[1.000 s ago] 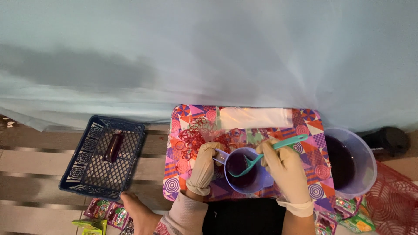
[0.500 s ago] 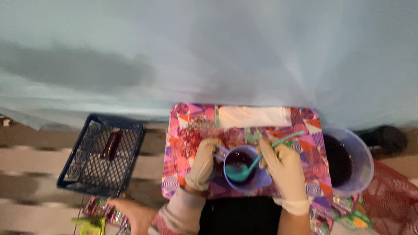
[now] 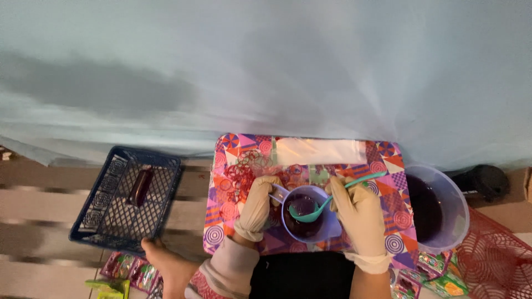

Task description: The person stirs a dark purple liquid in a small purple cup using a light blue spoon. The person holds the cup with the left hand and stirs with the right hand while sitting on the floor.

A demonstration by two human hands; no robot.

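Both my hands are gloved, working over a small table [image 3: 382, 221] covered in bright patterned paper of pink, purple and orange.

My left hand [image 3: 256, 207] grips the handle side of a lilac cup [image 3: 327, 227], fingers closed on it. The cup sits on the table near its front edge, between my two hands, with dark purple liquid [image 3: 303, 206] inside.

My right hand [image 3: 360, 213] holds a teal spoon [image 3: 332, 198], fingers clamped on its handle. The handle angles up to the right; the bowl of the spoon rests inside the cup, at the liquid.

Just right of the table, touching its edge, stands a clear tub [image 3: 451, 213] filled with the same dark liquid. A red mesh [image 3: 496, 260] lies right of that.

Left of the table, a dark blue plastic basket [image 3: 111, 218] sits on wooden slats [image 3: 33, 194], with one dark sealed packet [image 3: 140, 186] inside it. A bare foot [image 3: 166, 263] rests at the basket's near corner. Small colourful packets [image 3: 124, 268] lie on the floor beside the foot. A pale cloth wall [image 3: 266, 66] fills the background.
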